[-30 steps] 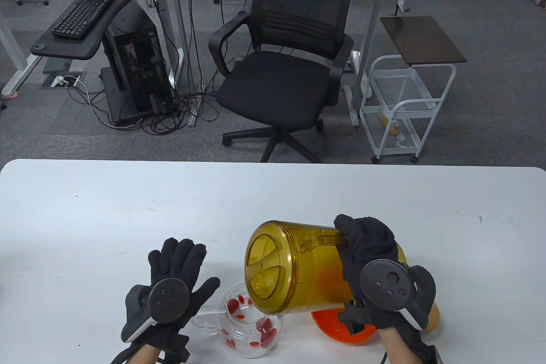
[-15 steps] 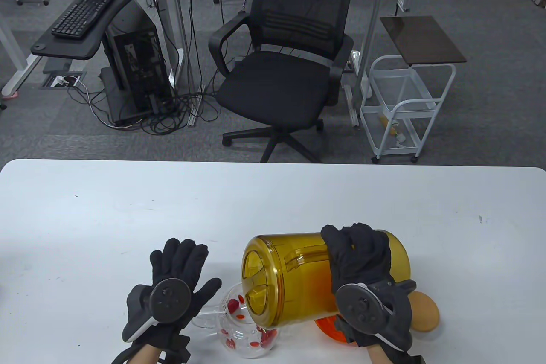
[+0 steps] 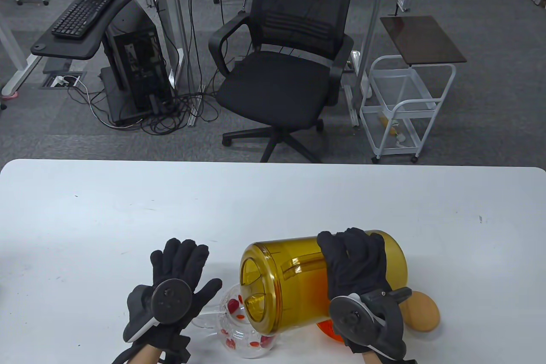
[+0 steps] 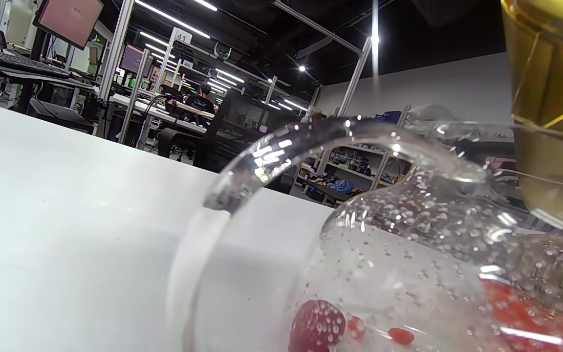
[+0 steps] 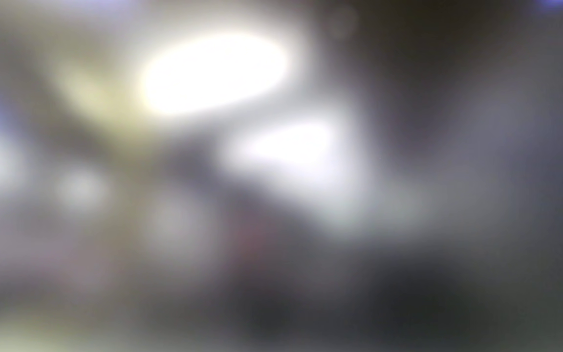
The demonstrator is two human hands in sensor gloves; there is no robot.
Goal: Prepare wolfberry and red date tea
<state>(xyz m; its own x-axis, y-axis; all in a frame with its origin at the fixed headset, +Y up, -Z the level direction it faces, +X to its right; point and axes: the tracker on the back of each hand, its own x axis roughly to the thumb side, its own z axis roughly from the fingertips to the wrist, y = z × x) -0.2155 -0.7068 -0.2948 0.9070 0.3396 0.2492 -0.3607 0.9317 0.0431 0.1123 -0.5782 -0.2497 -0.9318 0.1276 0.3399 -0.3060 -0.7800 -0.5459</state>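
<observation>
A clear glass teapot (image 3: 239,340) with red dates and wolfberries inside stands at the table's front edge. My right hand (image 3: 354,263) grips the handle of a yellow translucent pitcher (image 3: 294,285), which is tipped on its side with its lidded mouth over the teapot's opening. My left hand (image 3: 181,272) lies flat and open on the table beside the teapot's handle. The left wrist view shows the teapot's handle (image 4: 311,139), bubbly water and a red date (image 4: 316,325) inside, and the pitcher (image 4: 550,93) above. The right wrist view is only blur.
An orange bowl (image 3: 328,330) sits under the pitcher's body. A round cork-coloured lid (image 3: 424,312) lies right of my right hand. The white table (image 3: 128,210) stretches beyond; an office chair (image 3: 290,74) and a white cart (image 3: 405,99) stand behind it.
My right hand has tipped the pitcher further over and lowered its mouth toward the teapot. The cork-coloured lid has come into view. My left hand has stayed put.
</observation>
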